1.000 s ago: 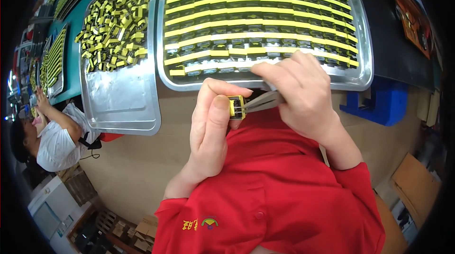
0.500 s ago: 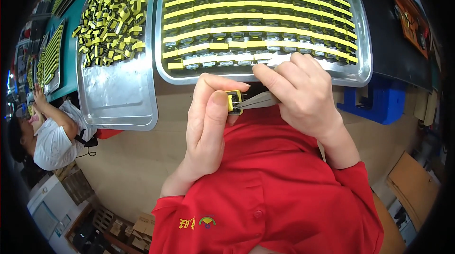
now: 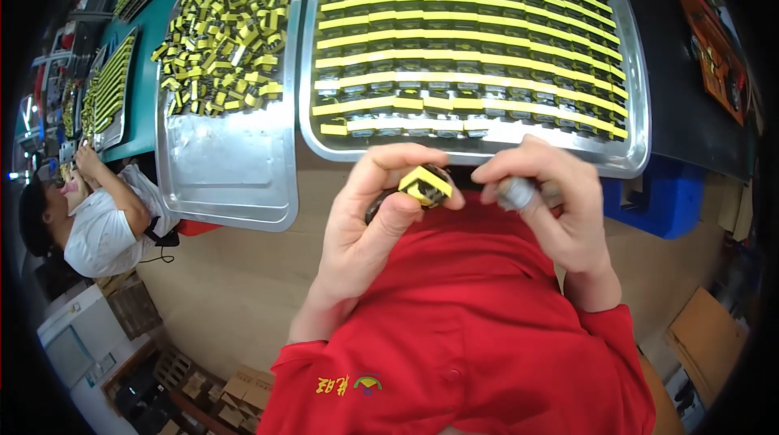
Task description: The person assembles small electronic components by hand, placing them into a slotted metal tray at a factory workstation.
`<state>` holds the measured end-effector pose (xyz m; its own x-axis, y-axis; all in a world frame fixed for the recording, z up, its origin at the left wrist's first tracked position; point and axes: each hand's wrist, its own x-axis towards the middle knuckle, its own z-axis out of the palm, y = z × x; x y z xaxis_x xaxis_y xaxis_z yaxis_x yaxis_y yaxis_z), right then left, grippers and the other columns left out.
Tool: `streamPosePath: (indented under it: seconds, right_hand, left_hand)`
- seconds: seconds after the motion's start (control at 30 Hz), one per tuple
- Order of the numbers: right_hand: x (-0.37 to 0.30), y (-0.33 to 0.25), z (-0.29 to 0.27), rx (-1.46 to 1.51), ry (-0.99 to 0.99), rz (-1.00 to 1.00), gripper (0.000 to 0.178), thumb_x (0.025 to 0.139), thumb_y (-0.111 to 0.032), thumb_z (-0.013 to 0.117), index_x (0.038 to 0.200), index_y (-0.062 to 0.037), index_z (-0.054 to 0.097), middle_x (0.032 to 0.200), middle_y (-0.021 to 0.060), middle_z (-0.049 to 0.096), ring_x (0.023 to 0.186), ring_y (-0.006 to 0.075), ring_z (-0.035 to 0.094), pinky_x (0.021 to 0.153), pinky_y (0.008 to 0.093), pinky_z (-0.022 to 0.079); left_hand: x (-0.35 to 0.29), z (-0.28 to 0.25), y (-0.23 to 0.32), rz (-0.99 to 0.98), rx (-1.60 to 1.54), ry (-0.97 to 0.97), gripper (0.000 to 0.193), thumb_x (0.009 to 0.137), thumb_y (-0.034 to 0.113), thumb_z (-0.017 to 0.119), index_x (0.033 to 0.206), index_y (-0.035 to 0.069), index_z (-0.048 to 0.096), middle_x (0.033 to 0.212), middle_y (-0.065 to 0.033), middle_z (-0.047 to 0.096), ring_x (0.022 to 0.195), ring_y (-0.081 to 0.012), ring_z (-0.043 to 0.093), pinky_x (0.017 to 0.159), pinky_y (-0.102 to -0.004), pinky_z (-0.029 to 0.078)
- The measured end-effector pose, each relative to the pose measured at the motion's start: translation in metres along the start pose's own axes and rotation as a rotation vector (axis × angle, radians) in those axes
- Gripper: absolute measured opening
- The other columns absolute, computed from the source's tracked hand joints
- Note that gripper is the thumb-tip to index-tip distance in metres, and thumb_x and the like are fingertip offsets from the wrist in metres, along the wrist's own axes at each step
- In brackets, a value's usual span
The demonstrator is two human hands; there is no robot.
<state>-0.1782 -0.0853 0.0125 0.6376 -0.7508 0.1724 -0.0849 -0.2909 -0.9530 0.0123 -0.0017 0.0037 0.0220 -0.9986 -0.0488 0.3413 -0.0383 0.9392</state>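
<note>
Yellow-and-black block-shaped component (image 3: 430, 181) was found at the centre of the frame, pinched between the thumb and fingers of the left hand (image 3: 361, 220), which was closed as far as the part allowed. The right hand (image 3: 568, 212), just beside it at centre right, was curled around a grey, blurred object (image 3: 518, 193); its kind could not be determined, and it stood apart from the component.

Step in hand, as judged: individual handling of one part, the component being turned or checked. The next move appeared to call for a steady left-hand hold and a clear view of the part's faces.

Across the top of the frame, a silver metal tray (image 3: 621, 161) carried ordered rows of yellow-topped black components (image 3: 471, 41); its nearest row ended short of the right side. At upper left, a similar loose heap (image 3: 231, 37) was noted.
</note>
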Motion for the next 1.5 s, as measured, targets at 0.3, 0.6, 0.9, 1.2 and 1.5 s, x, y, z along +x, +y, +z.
streamPosePath:
  seconds: [0.3, 0.6, 0.9, 1.2, 1.5]
  right_hand:
    - [0.006, 0.003, 0.016, 0.18, -0.007, -0.026, 0.039, 0.079, -0.01, 0.071, 0.113, 0.0, 0.058, 0.122, 0.0126, 0.05, 0.09, 0.012, 0.052, 0.075, 0.0241, 0.042]
    - [-0.002, 0.005, 0.03, 0.73, 0.029, 0.203, 0.04, 0.075, -0.006, 0.074, 0.108, -0.0009, 0.051, 0.11, 0.0196, 0.059, 0.089, 0.0197, 0.059, 0.077, 0.0305, 0.049]
    - [0.007, 0.005, 0.02, 0.054, -0.065, -0.009, 0.04, 0.063, -0.001, 0.074, 0.101, -0.002, 0.062, 0.093, 0.005, 0.067, 0.063, 0.0088, 0.039, 0.055, 0.0208, 0.033]
    - [0.012, 0.012, 0.027, -0.107, -0.021, -0.133, 0.035, 0.064, -0.006, 0.076, 0.097, -0.0049, 0.065, 0.094, 0.0043, 0.066, 0.071, 0.0166, 0.048, 0.065, 0.0273, 0.039]
    - [0.01, 0.012, 0.035, -0.319, 0.09, -0.311, 0.036, 0.061, 0.0, 0.072, 0.096, -0.0062, 0.066, 0.088, 0.0059, 0.064, 0.065, 0.0204, 0.049, 0.06, 0.0288, 0.039]
  left_hand:
    - [0.003, 0.0, -0.009, -0.146, -0.405, -0.087, 0.05, 0.094, 0.03, 0.055, 0.131, 0.002, 0.037, 0.109, -0.0106, 0.053, 0.083, -0.0119, 0.049, 0.073, -0.0235, 0.041]
    - [0.005, 0.01, -0.008, -0.246, -0.567, 0.026, 0.072, 0.089, 0.044, 0.057, 0.141, 0.005, 0.028, 0.115, -0.0095, 0.055, 0.098, -0.017, 0.056, 0.073, -0.0258, 0.046]
    - [0.019, 0.002, -0.005, -0.079, -0.81, 0.093, 0.073, 0.094, 0.06, 0.027, 0.141, 0.005, 0.03, 0.142, -0.0212, 0.034, 0.133, -0.0418, 0.03, 0.111, -0.0499, 0.024]
    - [0.024, 0.011, -0.004, -0.063, -0.653, 0.058, 0.079, 0.092, 0.066, 0.019, 0.141, 0.006, 0.032, 0.143, -0.0216, 0.032, 0.134, -0.0415, 0.028, 0.109, -0.0491, 0.026]
    - [0.02, 0.014, -0.006, -0.039, -0.414, 0.061, 0.087, 0.087, 0.072, 0.012, 0.141, 0.007, 0.031, 0.142, -0.0202, 0.034, 0.132, -0.0366, 0.033, 0.107, -0.045, 0.029]
